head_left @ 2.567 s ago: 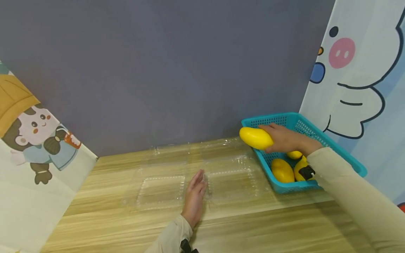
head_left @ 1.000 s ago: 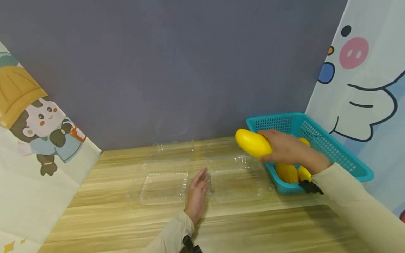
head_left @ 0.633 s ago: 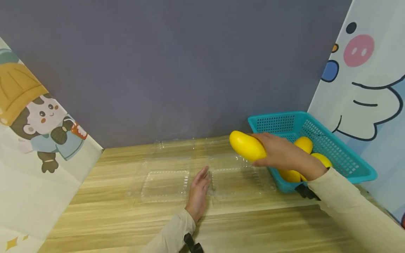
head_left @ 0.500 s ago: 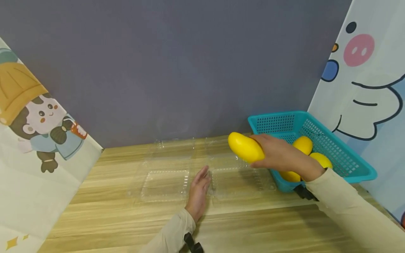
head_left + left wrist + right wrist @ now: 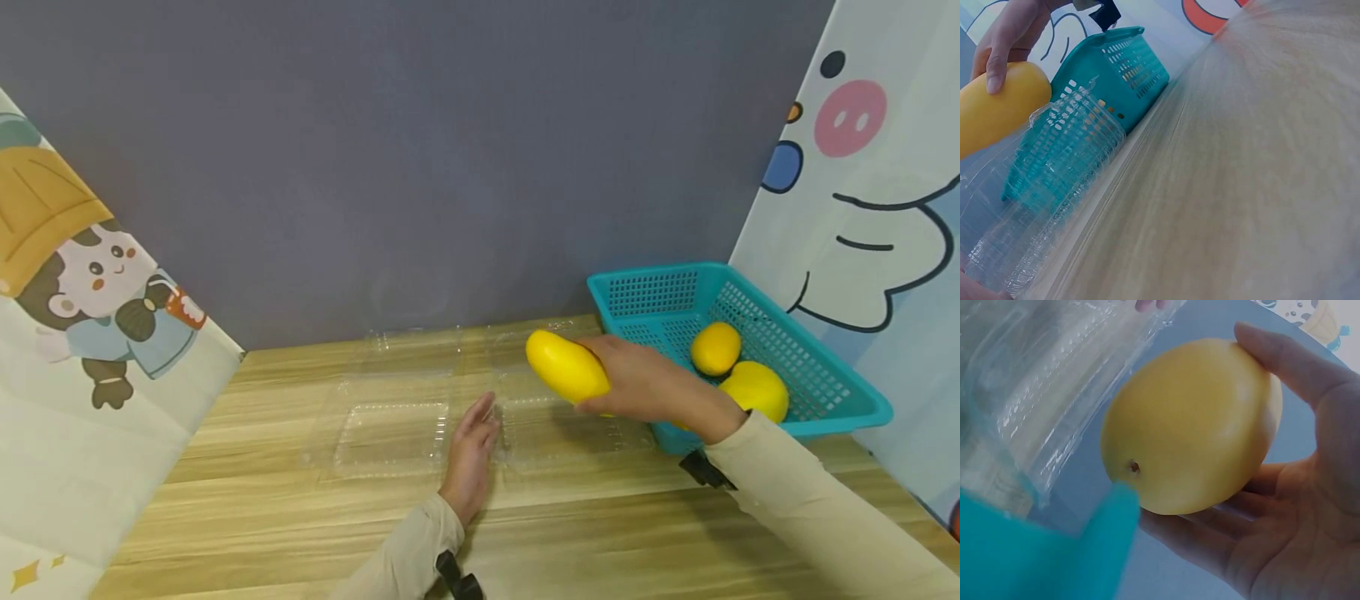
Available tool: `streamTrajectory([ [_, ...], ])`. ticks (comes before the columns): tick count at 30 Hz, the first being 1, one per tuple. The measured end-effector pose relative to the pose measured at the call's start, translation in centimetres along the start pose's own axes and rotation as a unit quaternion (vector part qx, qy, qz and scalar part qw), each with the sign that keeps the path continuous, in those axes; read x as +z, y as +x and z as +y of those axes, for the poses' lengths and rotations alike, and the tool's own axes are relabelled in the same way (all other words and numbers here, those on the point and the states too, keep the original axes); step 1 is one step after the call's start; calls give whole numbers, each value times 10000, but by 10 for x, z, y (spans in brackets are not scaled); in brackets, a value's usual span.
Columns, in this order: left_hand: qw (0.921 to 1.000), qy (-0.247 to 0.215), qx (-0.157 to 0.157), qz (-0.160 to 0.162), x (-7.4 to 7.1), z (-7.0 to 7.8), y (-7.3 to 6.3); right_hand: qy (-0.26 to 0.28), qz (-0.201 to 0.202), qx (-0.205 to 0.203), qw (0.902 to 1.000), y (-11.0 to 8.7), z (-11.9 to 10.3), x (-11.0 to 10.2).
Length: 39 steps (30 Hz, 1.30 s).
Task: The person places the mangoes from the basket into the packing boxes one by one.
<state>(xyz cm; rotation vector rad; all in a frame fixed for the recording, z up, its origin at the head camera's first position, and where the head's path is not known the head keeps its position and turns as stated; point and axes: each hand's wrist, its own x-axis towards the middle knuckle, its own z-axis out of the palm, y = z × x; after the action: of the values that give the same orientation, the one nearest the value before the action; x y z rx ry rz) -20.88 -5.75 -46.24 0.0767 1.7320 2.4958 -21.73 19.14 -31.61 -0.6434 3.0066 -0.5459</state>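
In the head view my right hand [image 5: 645, 383] grips a yellow mango [image 5: 566, 367], its fingers and thumb round one end. The mango hangs above a clear plastic clamshell box [image 5: 558, 429] that stands opened on the table. The right wrist view shows the mango [image 5: 1191, 425] from its stem end, thumb on one side and fingers beneath. My left hand [image 5: 471, 458] rests with straight fingers against the left side of that box. A second clear clamshell box [image 5: 392, 437] lies to the left of the hand, also opened.
A teal perforated basket [image 5: 840, 421] stands at the right by the printed side wall. Inside are a rounded yellow fruit [image 5: 716, 348] and a larger one [image 5: 759, 390] near the forearm. A grey panel [image 5: 420, 167] closes off the back of the wood-grain table [image 5: 315, 542].
My right hand has carried the mango left and down from over the basket to above the right clamshell box. The left hand keeps its place at the box. The view has shifted slightly.
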Motion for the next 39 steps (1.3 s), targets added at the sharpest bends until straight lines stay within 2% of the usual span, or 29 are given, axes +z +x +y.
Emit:
streamTrajectory([
  [9,10000,-74,35,19,-1,-1,1,201,-63,-89,9997,-2,-6,11],
  [22,9998,-81,182,87,0,-2,2,135,-206,133,9996,2,-9,35],
  [31,9998,-7,126,136,1,-1,2,163,-194,112,9996,9,-9,51],
  [39,9999,70,80,30,0,0,2,136,-249,213,9994,14,-11,62],
])
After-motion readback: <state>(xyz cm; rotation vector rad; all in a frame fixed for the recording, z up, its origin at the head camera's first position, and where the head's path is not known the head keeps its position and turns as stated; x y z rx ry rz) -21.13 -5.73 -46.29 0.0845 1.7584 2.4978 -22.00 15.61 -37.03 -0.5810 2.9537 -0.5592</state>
